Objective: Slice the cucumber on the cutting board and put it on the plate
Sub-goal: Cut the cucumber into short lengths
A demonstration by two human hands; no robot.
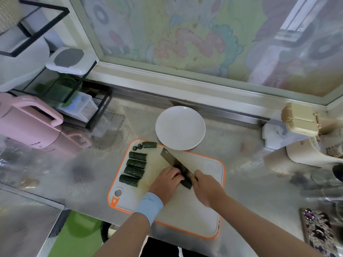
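A white cutting board with an orange rim point(206, 216) lies on the steel counter. Several dark green cucumber chunks point(136, 164) lie in a row along its left side, with small end bits point(137, 147) and one more chunk point(149, 144) at the top left corner. My left hand point(166, 182) holds down a cucumber piece point(186, 183) with curled fingers. My right hand point(206, 188) grips the handle of a cleaver point(173, 158), whose blade rests on that piece. A white plate point(180, 127) stands just behind the board, with nothing on it.
A pink kettle point(27, 123) and a black wire rack with containers point(74, 97) stand at the left. A beige lidded box point(300, 118) and a white appliance point(304, 154) sit at the right. A patterned phone point(319, 232) lies at the front right.
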